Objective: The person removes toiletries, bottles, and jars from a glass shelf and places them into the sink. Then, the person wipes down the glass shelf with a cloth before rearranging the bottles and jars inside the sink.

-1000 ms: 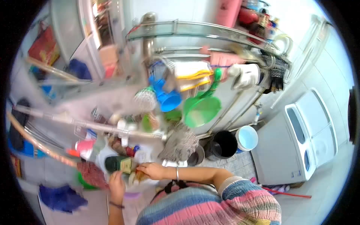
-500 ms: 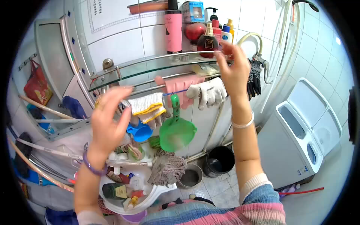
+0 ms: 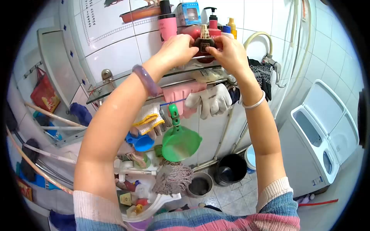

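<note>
- A red bag (image 3: 43,90) is hanging at the far left, well apart from both hands.
- Below the left forearm, a white basin (image 3: 154,211) is holding several bottles and containers; neither hand is touching these.
- A pink bottle (image 3: 167,27) with a black cap is standing on the glass shelf (image 3: 101,93), near the left hand; lower down, a green scoop (image 3: 179,144) is hanging in front of the wall.
- The left hand (image 3: 178,48) is closing its thumb and fingers on the left side of the dark bottle (image 3: 204,45); it is helping to keep the bottle upright.
- The dark bottle, gold at the neck, is sitting between the hands at the shelf's front rail; it is already standing in line with the row of toiletries; whether its base is bearing on the glass, I cannot tell; letting go is the part left undone, since neither hand is releasing it.
- Behind it, a red pump bottle (image 3: 214,30) is standing, untouched.
- The right hand (image 3: 231,54) is gripping the bottle's right side, its thumb pressing near the label.
- Farther right, a white washing machine (image 3: 300,154) is standing with its lid raised.
</note>
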Tool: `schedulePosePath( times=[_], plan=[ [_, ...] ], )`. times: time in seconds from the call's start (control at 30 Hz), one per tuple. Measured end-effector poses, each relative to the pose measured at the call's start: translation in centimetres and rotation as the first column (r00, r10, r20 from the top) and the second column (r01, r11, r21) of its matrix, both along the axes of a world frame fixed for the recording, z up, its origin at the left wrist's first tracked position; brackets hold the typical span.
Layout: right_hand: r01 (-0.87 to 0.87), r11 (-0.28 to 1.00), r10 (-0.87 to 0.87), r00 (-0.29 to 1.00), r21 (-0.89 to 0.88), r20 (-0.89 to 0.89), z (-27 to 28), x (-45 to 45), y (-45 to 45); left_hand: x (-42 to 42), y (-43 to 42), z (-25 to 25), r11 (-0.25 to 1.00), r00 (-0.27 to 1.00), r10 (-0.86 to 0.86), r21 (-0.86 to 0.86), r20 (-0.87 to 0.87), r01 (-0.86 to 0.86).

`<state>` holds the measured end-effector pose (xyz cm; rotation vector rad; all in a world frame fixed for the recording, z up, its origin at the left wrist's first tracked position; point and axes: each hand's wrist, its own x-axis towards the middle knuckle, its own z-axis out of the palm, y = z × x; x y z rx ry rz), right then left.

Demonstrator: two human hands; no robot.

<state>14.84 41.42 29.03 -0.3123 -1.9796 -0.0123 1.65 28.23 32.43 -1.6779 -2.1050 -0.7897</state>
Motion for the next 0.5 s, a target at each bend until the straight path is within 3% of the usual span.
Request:
schedulePosePath(
  times=[0.1,0.23,0.33,0.37,0.4,0.43,0.47,0.5],
  plan=[
    [-0.023,1.0,0.023,0.999,0.01,-0.026,-0.1,-0.4,0.6,0.1,0.3,-0.1,0.999,1.0,-0.004,0.054,0.028,0.002],
    [-0.186,0.982,0.186,0.982,-0.031,-0.017,0.4,-0.7,0.6,-0.5,0.2,-0.4,0.98,0.991,-0.034,0.201,0.13,0.007],
    [-0.277,0.956,0.269,0.959,-0.098,-0.086,1.7,-0.4,-0.3,-2.0,0.2,0.1,0.933,0.976,-0.194,0.327,0.099,0.152],
    [-0.366,0.929,0.354,0.924,-0.064,-0.144,2.1,-0.7,-0.3,-0.5,-0.9,0.8,0.935,0.976,-0.167,0.337,0.142,0.111],
    [-0.288,0.957,0.282,0.95,-0.024,-0.132,2.6,-0.3,-0.3,-1.1,-1.1,1.7,0.932,0.985,-0.171,0.326,0.008,0.159],
    [-0.326,0.945,0.321,0.934,-0.005,-0.16,3.1,0.4,-1.6,0.5,-3.1,2.4,0.92,0.988,-0.155,0.363,-0.011,0.149],
    [-0.368,0.93,0.364,0.913,0.009,-0.185,3.5,1.0,-2.7,2.2,-4.9,3.2,0.909,0.991,-0.132,0.396,-0.027,0.132],
    [-0.527,0.848,0.517,0.846,-0.052,-0.131,3.8,1.8,-2.4,3.0,-6.1,3.3,0.893,0.986,-0.163,0.419,-0.035,0.163]
  ],
)
